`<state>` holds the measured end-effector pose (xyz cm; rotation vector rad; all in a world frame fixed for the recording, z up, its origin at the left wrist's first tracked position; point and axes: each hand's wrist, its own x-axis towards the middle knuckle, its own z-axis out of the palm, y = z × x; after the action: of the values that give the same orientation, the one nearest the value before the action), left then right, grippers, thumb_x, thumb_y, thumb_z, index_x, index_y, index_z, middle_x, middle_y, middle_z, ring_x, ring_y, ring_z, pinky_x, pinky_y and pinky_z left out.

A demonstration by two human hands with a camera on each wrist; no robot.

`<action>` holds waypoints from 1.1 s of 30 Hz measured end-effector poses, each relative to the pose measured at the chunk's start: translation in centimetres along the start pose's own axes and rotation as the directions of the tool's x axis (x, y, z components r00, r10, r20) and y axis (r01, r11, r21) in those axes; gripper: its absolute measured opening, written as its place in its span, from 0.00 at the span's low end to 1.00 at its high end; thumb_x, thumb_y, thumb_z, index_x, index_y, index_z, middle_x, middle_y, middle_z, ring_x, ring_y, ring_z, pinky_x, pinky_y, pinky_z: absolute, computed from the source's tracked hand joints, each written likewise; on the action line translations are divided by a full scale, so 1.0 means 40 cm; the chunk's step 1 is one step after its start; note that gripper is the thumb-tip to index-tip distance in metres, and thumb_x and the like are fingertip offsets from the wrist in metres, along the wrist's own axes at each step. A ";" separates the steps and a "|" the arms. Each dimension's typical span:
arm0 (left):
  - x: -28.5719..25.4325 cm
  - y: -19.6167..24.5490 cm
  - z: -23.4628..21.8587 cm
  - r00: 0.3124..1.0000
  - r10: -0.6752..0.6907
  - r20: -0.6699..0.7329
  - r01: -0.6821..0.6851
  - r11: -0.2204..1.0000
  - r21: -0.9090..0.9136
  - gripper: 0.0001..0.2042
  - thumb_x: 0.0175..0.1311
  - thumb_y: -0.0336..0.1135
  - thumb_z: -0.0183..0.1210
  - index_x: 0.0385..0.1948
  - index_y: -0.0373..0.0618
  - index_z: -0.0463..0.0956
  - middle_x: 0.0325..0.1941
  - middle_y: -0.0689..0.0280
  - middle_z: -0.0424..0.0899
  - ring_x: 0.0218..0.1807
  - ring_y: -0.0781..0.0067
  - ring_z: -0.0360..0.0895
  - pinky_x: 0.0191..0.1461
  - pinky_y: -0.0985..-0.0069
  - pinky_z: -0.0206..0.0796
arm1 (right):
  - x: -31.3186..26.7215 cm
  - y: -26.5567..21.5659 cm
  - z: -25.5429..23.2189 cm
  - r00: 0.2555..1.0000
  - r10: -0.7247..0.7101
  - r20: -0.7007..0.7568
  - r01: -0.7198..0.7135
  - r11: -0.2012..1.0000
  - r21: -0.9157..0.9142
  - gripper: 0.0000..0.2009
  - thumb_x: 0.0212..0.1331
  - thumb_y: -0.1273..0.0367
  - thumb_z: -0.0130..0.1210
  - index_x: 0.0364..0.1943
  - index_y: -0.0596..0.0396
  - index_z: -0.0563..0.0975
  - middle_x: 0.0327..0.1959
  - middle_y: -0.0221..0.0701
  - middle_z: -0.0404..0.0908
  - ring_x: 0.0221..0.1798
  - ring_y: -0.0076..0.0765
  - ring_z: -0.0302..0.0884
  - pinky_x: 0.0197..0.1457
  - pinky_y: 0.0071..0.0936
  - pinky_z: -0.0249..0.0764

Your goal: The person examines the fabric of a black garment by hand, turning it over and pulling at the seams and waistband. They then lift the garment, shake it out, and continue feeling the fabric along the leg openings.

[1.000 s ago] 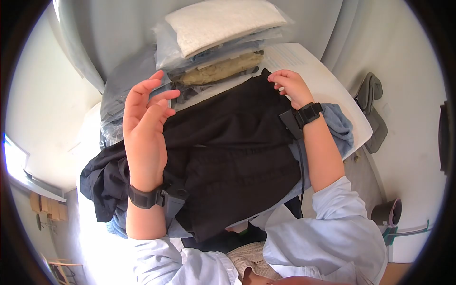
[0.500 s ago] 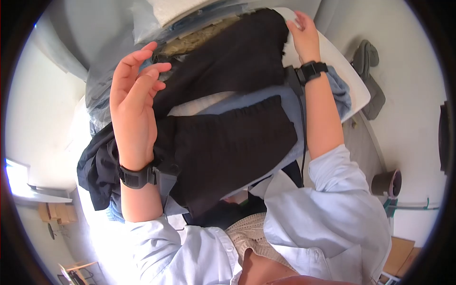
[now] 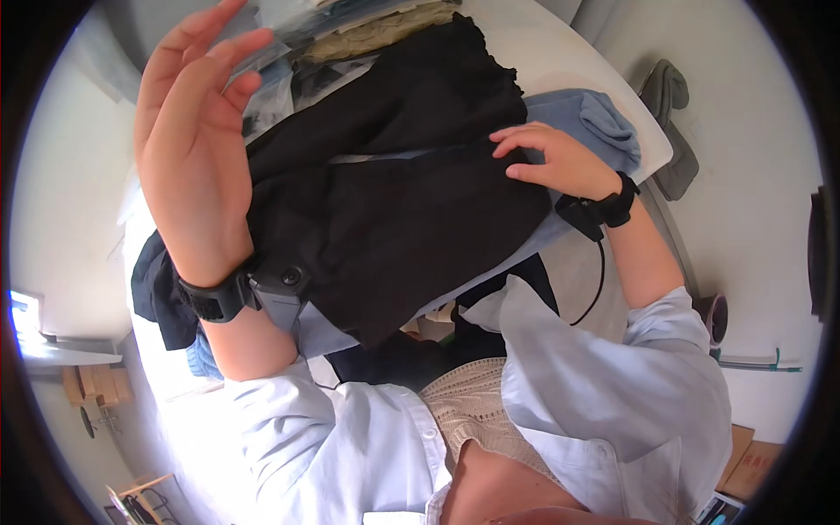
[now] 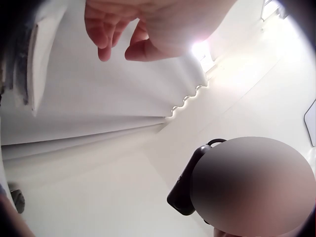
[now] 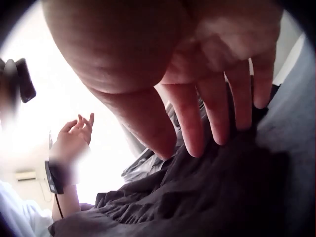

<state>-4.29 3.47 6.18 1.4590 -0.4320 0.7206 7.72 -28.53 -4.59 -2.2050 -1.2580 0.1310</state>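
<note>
A black garment (image 3: 411,227) with two long, leg-like parts lies spread before me in the head view. One part ends in a ruffled edge at the upper right. My right hand (image 3: 564,162) is over the right end of the nearer part, its fingers spread and loosely bent at the cloth. In the right wrist view those fingers (image 5: 190,118) point down toward the dark fabric and grip nothing. On the other side my left hand (image 3: 197,149) is raised above the garment's left portion, palm turned inward, fingers relaxed and holding nothing. The left wrist view shows it in the air.
Blue denim (image 3: 586,122) lies under and beside the black garment on a white table (image 3: 560,44). Plastic-bagged folded clothes, one khaki (image 3: 385,33), are stacked at the back. A grey item (image 3: 674,131) is beyond the table's right edge. Cables hang from the wrist cameras.
The right hand has come back from the far right corner toward me, onto the nearer part. The farther part, lifted half a second ago, is now laid down. The left hand stays raised.
</note>
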 end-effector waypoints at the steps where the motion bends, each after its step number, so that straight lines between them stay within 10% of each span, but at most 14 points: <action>1: 0.000 0.007 0.000 1.000 0.019 0.001 -0.019 0.999 -0.037 0.14 0.65 0.30 0.44 0.51 0.37 0.67 0.61 0.45 0.64 0.52 0.66 0.73 0.50 0.78 0.65 | 0.016 -0.016 0.006 1.000 -0.008 0.000 0.008 1.000 0.001 0.12 0.53 0.69 0.57 0.42 0.54 0.77 0.56 0.34 0.72 0.48 0.31 0.72 0.52 0.25 0.68; 9: -0.008 0.045 -0.015 0.996 0.072 -0.049 -0.075 0.996 -0.058 0.15 0.64 0.29 0.45 0.50 0.35 0.68 0.61 0.43 0.63 0.53 0.64 0.73 0.50 0.77 0.65 | 0.145 -0.119 0.092 0.951 -0.004 0.308 -0.022 0.996 0.082 0.24 0.54 0.66 0.57 0.56 0.51 0.68 0.58 0.34 0.66 0.32 0.31 0.71 0.41 0.26 0.71; 16: -0.006 0.068 -0.065 0.992 0.120 -0.026 -0.122 0.982 -0.142 0.16 0.63 0.30 0.46 0.51 0.34 0.67 0.61 0.43 0.63 0.55 0.62 0.71 0.52 0.76 0.65 | 0.125 -0.143 0.041 0.982 -0.031 0.188 0.051 0.993 -0.102 0.20 0.51 0.65 0.58 0.47 0.62 0.73 0.41 0.44 0.77 0.45 0.48 0.75 0.51 0.34 0.70; 18: -0.003 0.070 -0.068 0.992 0.121 -0.035 -0.125 0.982 -0.138 0.16 0.63 0.30 0.46 0.51 0.34 0.67 0.61 0.43 0.63 0.56 0.62 0.70 0.53 0.76 0.64 | 0.116 -0.182 -0.024 0.990 -0.127 0.066 0.135 0.981 -0.140 0.18 0.52 0.67 0.59 0.45 0.63 0.73 0.39 0.41 0.77 0.40 0.42 0.77 0.46 0.30 0.72; 19: -0.003 0.068 -0.069 0.992 0.119 -0.035 -0.122 0.983 -0.137 0.16 0.63 0.30 0.46 0.51 0.34 0.67 0.62 0.43 0.63 0.56 0.61 0.70 0.53 0.76 0.64 | 0.109 -0.242 -0.057 0.975 0.218 0.038 -0.221 0.963 0.157 0.17 0.53 0.68 0.59 0.44 0.63 0.73 0.34 0.35 0.77 0.35 0.31 0.77 0.41 0.23 0.72; 23: 0.003 0.059 -0.057 0.990 0.115 -0.082 -0.123 0.988 -0.094 0.16 0.63 0.30 0.46 0.50 0.34 0.67 0.61 0.44 0.64 0.57 0.62 0.69 0.53 0.76 0.64 | 0.143 -0.250 -0.166 0.837 -0.007 -0.547 0.142 0.968 0.205 0.15 0.59 0.66 0.53 0.47 0.62 0.74 0.36 0.27 0.81 0.39 0.20 0.76 0.44 0.19 0.71; 25: 0.007 0.042 -0.050 0.985 0.102 -0.140 -0.107 0.994 -0.031 0.17 0.64 0.33 0.46 0.52 0.35 0.66 0.60 0.48 0.67 0.57 0.62 0.69 0.56 0.74 0.61 | 0.199 -0.275 -0.185 0.692 -0.071 -0.719 0.668 0.442 0.599 0.12 0.60 0.63 0.52 0.45 0.50 0.76 0.38 0.35 0.79 0.43 0.31 0.73 0.51 0.28 0.66; 26: 0.009 0.032 -0.036 0.984 0.115 -0.136 -0.120 0.992 -0.028 0.17 0.64 0.33 0.46 0.52 0.35 0.66 0.60 0.48 0.67 0.57 0.62 0.69 0.56 0.74 0.61 | 0.215 -0.240 -0.206 0.650 -0.323 -0.688 0.760 0.263 0.594 0.17 0.58 0.63 0.56 0.52 0.45 0.73 0.50 0.39 0.76 0.57 0.38 0.69 0.65 0.31 0.56; 29: 0.015 -0.015 0.006 0.968 0.045 -0.248 -0.050 0.999 -0.014 0.21 0.67 0.44 0.45 0.56 0.39 0.65 0.57 0.56 0.72 0.58 0.64 0.68 0.62 0.71 0.53 | 0.270 -0.113 -0.173 0.786 -0.197 -0.586 0.602 0.025 0.798 0.13 0.61 0.65 0.48 0.43 0.59 0.76 0.37 0.28 0.81 0.42 0.25 0.77 0.48 0.23 0.71; 31: 0.022 -0.060 0.014 0.973 -0.097 -0.207 0.089 0.995 -0.050 0.22 0.67 0.47 0.44 0.55 0.40 0.66 0.53 0.58 0.75 0.55 0.67 0.71 0.58 0.73 0.57 | 0.340 -0.018 -0.087 0.799 -0.166 -0.578 0.554 -0.171 0.815 0.13 0.62 0.63 0.44 0.33 0.58 0.77 0.44 0.32 0.80 0.49 0.30 0.75 0.53 0.26 0.68; 33: 0.021 -0.112 0.009 0.959 -0.280 -0.046 0.278 0.960 -0.040 0.22 0.68 0.48 0.43 0.52 0.40 0.69 0.48 0.60 0.78 0.49 0.70 0.75 0.53 0.76 0.61 | 0.325 -0.200 -0.047 0.920 0.079 -0.384 0.380 0.053 0.923 0.16 0.63 0.61 0.44 0.26 0.57 0.76 0.51 0.35 0.76 0.55 0.32 0.69 0.56 0.28 0.65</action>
<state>-0.59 3.43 3.47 1.4313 -0.1910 0.5200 9.48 -15.76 3.83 -0.7189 -0.7116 0.3877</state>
